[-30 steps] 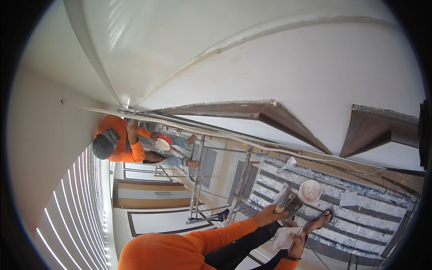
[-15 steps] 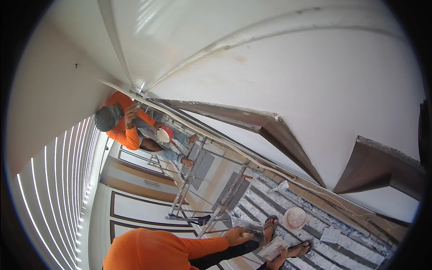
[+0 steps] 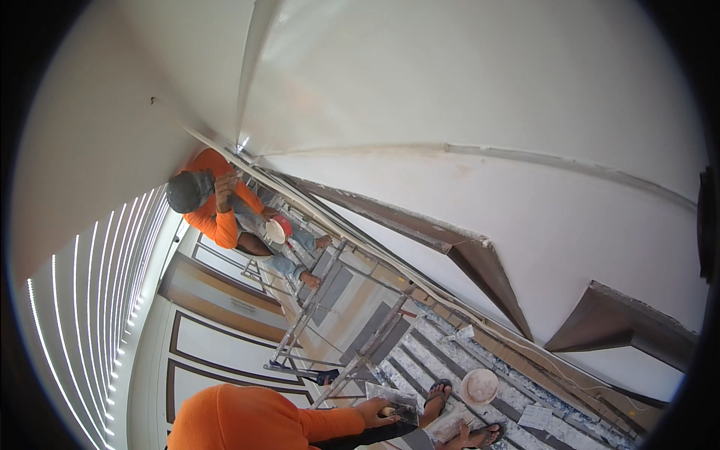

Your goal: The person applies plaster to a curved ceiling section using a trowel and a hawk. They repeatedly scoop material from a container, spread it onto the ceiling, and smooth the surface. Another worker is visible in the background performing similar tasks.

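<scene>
At the end of an orange sleeve [image 3: 326,422], my left hand [image 3: 370,412] is closed around the pale handle of a plastering trowel [image 3: 400,399]. The trowel's rectangular blade is smeared grey-white and touches no wall. My right hand [image 3: 466,437], at the lower edge, grips a flat whitish plate [image 3: 448,424] coated with what looks like putty; its handle is hidden. Both tools are close together, above my feet in black flip-flops [image 3: 439,390]. A round tub of pale putty [image 3: 480,386] stands on the planks just right of my feet.
Splattered scaffold planks [image 3: 420,349] have gaps between them. A metal scaffold frame [image 3: 307,311] stands ahead. Beyond it sits a co-worker [image 3: 217,206] in orange, holding a red bucket [image 3: 281,226]. Brown angular trim [image 3: 487,277] juts from the white wall. A white sheet [image 3: 535,417] lies on the planks.
My view has turned, so wall and trim appear shifted. My left hand with the trowel and my right hand with the plate sit slightly lower and more left in view. Both grips stay the same.
</scene>
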